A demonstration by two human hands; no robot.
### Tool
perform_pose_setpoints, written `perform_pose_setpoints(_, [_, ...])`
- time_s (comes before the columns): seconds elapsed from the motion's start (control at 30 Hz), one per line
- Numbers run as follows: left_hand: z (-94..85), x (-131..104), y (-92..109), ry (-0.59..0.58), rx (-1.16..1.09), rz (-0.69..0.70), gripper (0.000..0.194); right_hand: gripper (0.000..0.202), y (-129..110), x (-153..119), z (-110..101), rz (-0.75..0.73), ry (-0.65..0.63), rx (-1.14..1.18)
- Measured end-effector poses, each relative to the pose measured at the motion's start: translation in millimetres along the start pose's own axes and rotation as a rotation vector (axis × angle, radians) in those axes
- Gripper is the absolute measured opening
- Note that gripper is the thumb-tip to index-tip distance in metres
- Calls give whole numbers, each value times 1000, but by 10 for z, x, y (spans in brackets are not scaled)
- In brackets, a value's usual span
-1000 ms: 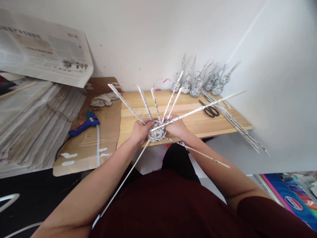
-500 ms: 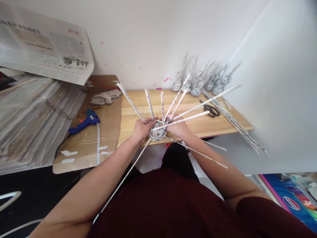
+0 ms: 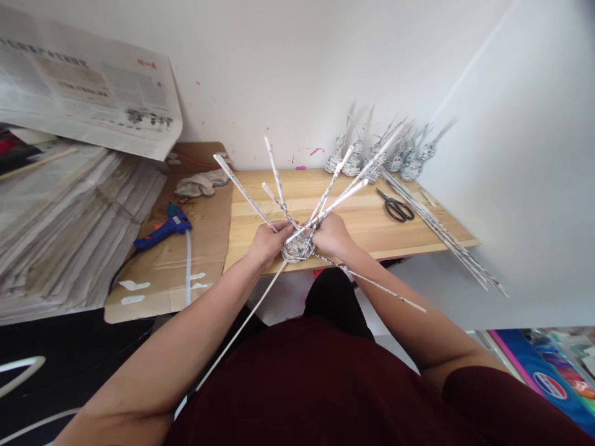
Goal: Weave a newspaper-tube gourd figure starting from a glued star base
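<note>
By the fingers of the left hand, the left rim of a small woven piece is pinched, with the thumb laid on top. By the fingers of the right hand, curled and closed, its right side is gripped where several paper rods leave the rim; which single rod is caught there cannot be told. The woven piece is held at the middle of the front edge of the counter; whether its base is rested on the wood cannot be made out. Some rods are fanned toward the back edge, while a long pale rod is hung over the front edge.

The step in hand is judged to be the crossing of one rod over its neighbours at the rim. For the next move, a steady left pinch and an even, gentle pull seem to be called for, lest the paper be creased.

No contents can be seen in the cupped woven piece. Farther out, black scissors are laid near the right edge, beside loose rods that are jutted past the front right corner. Gourd-shaped woven pieces are stood along the back edge; their insides are hidden.
</note>
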State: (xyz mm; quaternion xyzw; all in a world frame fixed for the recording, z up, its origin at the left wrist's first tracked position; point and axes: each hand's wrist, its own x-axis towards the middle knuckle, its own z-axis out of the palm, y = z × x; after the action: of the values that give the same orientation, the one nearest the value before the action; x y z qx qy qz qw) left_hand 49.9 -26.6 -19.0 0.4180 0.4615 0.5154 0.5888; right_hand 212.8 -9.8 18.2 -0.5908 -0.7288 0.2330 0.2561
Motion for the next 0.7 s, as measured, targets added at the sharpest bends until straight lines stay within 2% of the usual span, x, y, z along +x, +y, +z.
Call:
perform_pose_setpoints(0.13, [-141,-41,190,-211,41,-41,54,7,-29,54,-69,9,-47,40])
perform_pose_setpoints(0.27, [-399,-30,366,-367,115,-23,60,9,19,147,-99,30,-107,122])
perform_pose_setpoints(0.33, [-514,22,391,-377,112,-54,59,10,51,206,-107,22,-130,140])
perform_pose_setpoints(0.4, [-585,97,380,-298,64,-72,57,12,76,271,-107,1,-157,158])
perform_pose_setpoints(0.47, [-605,175,356,-236,36,-65,58,14,91,334,-95,-17,-189,169])
perform_pose_setpoints(0.5, [-598,208,347,-244,38,-74,59,15,93,362,-87,-22,-202,166])
perform_pose_setpoints(0.63, [-490,270,369,-365,92,-153,60,15,60,433,-55,-31,-244,126])
perform_pose_setpoints(0.7, [-403,273,398,-392,121,-132,62,14,26,445,-44,-28,-257,107])
